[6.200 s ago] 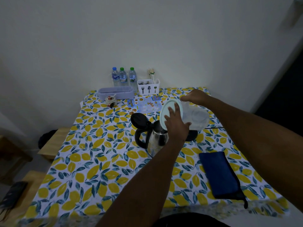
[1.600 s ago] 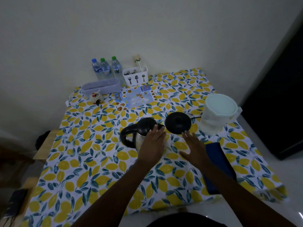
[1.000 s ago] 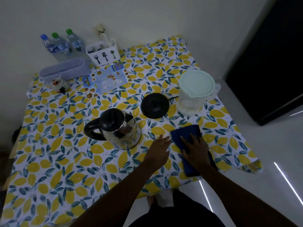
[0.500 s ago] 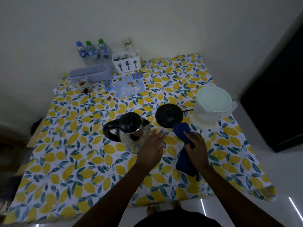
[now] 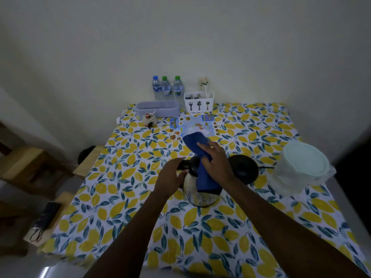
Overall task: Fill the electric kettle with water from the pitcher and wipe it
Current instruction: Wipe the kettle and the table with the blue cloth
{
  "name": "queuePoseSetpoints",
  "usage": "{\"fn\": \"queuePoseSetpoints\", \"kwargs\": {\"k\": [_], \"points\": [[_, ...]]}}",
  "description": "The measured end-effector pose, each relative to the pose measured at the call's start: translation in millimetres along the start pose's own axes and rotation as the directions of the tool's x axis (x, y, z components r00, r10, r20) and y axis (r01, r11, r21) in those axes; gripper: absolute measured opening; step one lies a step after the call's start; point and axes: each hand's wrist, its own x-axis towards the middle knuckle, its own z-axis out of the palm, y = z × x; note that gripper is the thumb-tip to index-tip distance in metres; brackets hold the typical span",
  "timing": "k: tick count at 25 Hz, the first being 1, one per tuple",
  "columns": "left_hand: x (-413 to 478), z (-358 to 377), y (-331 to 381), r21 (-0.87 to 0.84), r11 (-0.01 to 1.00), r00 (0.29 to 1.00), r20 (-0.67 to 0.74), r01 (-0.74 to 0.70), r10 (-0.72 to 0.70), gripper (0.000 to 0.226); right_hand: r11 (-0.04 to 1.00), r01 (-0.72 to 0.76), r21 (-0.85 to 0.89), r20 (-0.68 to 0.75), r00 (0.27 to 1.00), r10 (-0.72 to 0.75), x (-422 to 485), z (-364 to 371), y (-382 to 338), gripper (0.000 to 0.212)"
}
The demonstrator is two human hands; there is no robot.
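Note:
The steel electric kettle (image 5: 197,194) stands mid-table with its black lid down. My left hand (image 5: 170,177) grips its black handle on the left side. A blue cloth (image 5: 195,143) is draped over the kettle's top and front, and my right hand (image 5: 215,161) presses it against the lid. The kettle's round black base (image 5: 246,169) lies just to the right, its cord running right. The clear plastic pitcher (image 5: 301,171) with a pale green lid stands at the right edge.
The table carries a lemon-print cloth (image 5: 210,233). Against the back wall are three water bottles (image 5: 165,87), a white cutlery caddy (image 5: 198,102), a lilac tray (image 5: 157,109), a small jar (image 5: 149,119) and a printed mat (image 5: 200,125). Wooden stools (image 5: 50,217) stand to the left.
My right hand has lifted the blue cloth off the table and laid it over the kettle's lid. My left hand has moved from the kettle's body to its handle.

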Motion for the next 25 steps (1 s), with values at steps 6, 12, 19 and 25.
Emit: {"fn": "queuePoseSetpoints", "kwargs": {"k": [6,12,19,25], "points": [[16,-7,-11,-0.100,0.989,0.992,0.070,0.112,-0.106,0.044,0.893,-0.180,-0.413,0.016,0.979,0.205,3,33,-10,0.057],[19,-14,-11,-0.179,0.980,0.993,0.095,0.092,-0.076,0.032,0.875,-0.104,-0.473,-0.008,0.994,0.113,-13,35,-16,0.051],[20,-14,13,-0.032,0.999,0.944,0.331,0.023,-0.011,0.050,0.935,-0.320,-0.157,0.553,0.756,0.351,76,1,-2,0.040],[38,-2,10,0.065,0.997,0.921,0.385,0.034,-0.056,0.082,0.812,-0.580,0.066,0.610,0.667,0.427,65,-27,49,0.032]]}}
